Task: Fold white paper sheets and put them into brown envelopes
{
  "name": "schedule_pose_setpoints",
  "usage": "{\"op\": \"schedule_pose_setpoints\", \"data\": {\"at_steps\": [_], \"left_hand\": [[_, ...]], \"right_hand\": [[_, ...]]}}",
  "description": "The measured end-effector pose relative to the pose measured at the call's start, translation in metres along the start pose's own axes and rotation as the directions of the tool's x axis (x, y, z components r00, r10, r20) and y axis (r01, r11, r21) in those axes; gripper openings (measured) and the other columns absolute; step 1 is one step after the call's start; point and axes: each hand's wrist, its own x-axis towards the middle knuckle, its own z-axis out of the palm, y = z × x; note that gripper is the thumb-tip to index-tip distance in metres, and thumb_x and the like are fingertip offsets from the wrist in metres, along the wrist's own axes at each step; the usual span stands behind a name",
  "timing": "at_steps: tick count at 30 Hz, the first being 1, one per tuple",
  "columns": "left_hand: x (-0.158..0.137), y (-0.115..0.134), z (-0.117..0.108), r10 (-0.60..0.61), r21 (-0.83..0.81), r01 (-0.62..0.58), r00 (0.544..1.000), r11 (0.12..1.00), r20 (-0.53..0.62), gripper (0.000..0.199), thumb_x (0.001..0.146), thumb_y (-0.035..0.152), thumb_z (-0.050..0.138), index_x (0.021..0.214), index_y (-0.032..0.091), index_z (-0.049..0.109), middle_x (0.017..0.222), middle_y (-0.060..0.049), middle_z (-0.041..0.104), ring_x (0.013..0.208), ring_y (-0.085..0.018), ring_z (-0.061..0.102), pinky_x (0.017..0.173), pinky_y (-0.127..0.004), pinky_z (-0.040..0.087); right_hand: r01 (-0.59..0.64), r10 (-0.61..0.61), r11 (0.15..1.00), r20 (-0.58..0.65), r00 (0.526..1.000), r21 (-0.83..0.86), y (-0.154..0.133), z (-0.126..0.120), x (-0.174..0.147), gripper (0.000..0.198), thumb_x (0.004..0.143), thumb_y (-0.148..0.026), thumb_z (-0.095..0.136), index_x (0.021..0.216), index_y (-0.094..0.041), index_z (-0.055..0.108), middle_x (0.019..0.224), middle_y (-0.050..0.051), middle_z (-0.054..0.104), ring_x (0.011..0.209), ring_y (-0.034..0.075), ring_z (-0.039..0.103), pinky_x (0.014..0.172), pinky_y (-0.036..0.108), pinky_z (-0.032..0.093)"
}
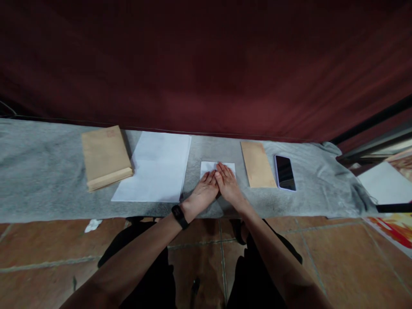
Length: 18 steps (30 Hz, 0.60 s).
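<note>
2 hands (pixel 206 187) (pixel 228 184), 1 sm. ppr (pixel 207 165), 1 ppr stk (pixel 156 169), 1 env. stk (pixel 104 154), 1 loose env. (pixel 258 165), 1 ph. (pixel 285 173)

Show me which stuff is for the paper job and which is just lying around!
Job, it seems:
small paper, being touched
big sheets
envelope stack, probably
single envelope, probably

Just lying around, I think:
phone, screen dark
white scrap on the floor
</note>
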Motion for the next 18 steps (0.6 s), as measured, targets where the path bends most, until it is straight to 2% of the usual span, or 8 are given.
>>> {"op": "schedule_pose_setpoints", "data": {"at_steps": [6,12,18], "left_hand": [[-0.008,0.001,-0.022,0.063,-0.014,-0.063,0.997,0.998,0.046,0.046,0.094,0.003,0.037,0.137,0.004,0.053,0.144,-0.022,0.056,0.138,-0.028,0.052,0.118,-0.048,0.038],[-0.01,0.002,-0.03,0.014,-0.009,-0.014,0.999,1.0,0.038,0.039,0.095,0.004,0.041,0.13,0.007,0.058,0.138,-0.02,0.061,0.132,-0.025,0.056,0.113,-0.044,0.042],[-0.012,-0.005,-0.029,-0.037,-0.003,0.037,0.997,0.999,0.068,0.036,0.096,0.004,0.042,0.127,0.008,0.058,0.135,-0.018,0.062,0.123,-0.024,0.063,0.101,-0.037,0.052]], "right_hand": [[0.005,-0.005,1.0,0.008,1.0,0.012,0.0,-0.003,0.001,0.071,0.106,-0.051,0.007,0.151,-0.01,0.043,0.161,0.012,0.037,0.152,0.02,0.027,0.126,0.044,0.022],[0.025,-0.025,1.0,-0.01,1.0,-0.015,0.002,-0.002,-0.001,0.071,0.106,-0.051,0.007,0.15,-0.009,0.044,0.16,0.014,0.039,0.151,0.021,0.029,0.126,0.045,0.023],[0.075,-0.08,0.986,-0.028,0.996,-0.147,0.006,0.004,-0.004,0.059,0.108,-0.041,0.017,0.153,-0.011,0.041,0.161,0.013,0.036,0.152,0.022,0.028,0.125,0.046,0.024]]}}
